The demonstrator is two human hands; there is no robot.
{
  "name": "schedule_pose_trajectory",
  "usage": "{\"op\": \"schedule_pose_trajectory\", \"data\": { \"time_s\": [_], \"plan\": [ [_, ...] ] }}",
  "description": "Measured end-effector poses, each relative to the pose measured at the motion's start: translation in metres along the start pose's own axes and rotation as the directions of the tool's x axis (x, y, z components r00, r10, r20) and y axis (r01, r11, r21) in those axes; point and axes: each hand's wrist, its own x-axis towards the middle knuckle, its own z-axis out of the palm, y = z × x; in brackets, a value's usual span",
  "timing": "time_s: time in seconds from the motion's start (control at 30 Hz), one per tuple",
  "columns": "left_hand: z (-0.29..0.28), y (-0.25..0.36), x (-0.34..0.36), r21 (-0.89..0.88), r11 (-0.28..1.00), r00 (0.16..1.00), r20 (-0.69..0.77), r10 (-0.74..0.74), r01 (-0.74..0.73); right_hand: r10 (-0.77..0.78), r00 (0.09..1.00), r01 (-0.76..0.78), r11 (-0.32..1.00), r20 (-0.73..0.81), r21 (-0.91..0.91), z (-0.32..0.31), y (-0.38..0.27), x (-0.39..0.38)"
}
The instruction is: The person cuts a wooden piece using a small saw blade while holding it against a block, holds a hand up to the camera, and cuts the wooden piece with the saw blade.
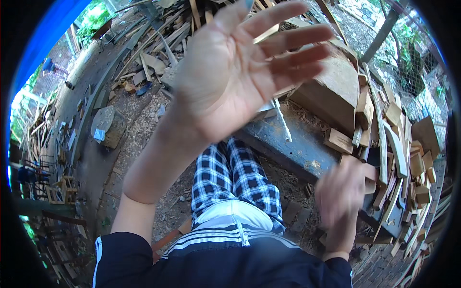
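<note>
Wood is filling most of the frame: offcuts and slats are lying in a heap [403, 158] down the right side and another pile of splintered boards [158, 43] is spreading across the upper middle. One big pale block of timber [331, 93] is sitting right of centre, on one dark, worn bench top [297, 144] that is running diagonally below it. A thin pale stick [283, 120] is lying on that top.

Two hands are showing, both empty. The left hand [240, 67] is rising large in the upper middle of the frame, palm facing the camera, fingers spread wide and gripping nothing; it is covering part of the wood pile behind it. The right hand [343, 192] is hanging at the lower right, blurred, in front of the bench edge and the scraps; its fingers are looking loosely opened, and whether it is touching a small wood piece beside it cannot be told.

One grey stone block [108, 126] is resting on the dirt ground at the left, carrying a small pale blue patch, the only label-like mark in view. At the bottom centre, checked blue-and-white trousers [230, 177] and a dark jacket with white stripes [216, 259] are showing.
</note>
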Motion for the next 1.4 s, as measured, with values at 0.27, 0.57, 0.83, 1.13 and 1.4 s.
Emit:
{"op": "schedule_pose_trajectory", "data": {
  "time_s": [0.27,0.57,0.83,1.13,1.4],
  "plan": [
    [-0.145,-0.126,0.053,0.991,0.041,0.966,-0.133,0.223,0.127,-0.001,0.753,-0.580,-0.472,-0.657,-0.664,-0.070,0.106,0.032],
    [-0.136,-0.174,0.063,0.804,-0.423,0.908,-0.351,0.228,0.417,-0.110,0.762,-0.580,-0.556,-0.638,-0.596,-0.113,0.154,0.023],
    [-0.132,-0.183,0.070,0.746,-0.511,0.904,-0.346,0.251,0.427,-0.114,0.765,-0.596,-0.497,-0.634,-0.630,-0.118,0.148,0.021],
    [-0.139,-0.190,0.063,0.748,-0.552,0.924,-0.230,0.304,0.368,-0.054,0.767,-0.579,-0.487,-0.639,-0.654,-0.094,0.124,0.007],
    [-0.142,-0.187,0.066,0.746,-0.538,0.912,-0.240,0.332,0.392,0.041,0.705,-0.611,-0.470,-0.707,-0.637,-0.096,0.124,0.017]
  ]
}}
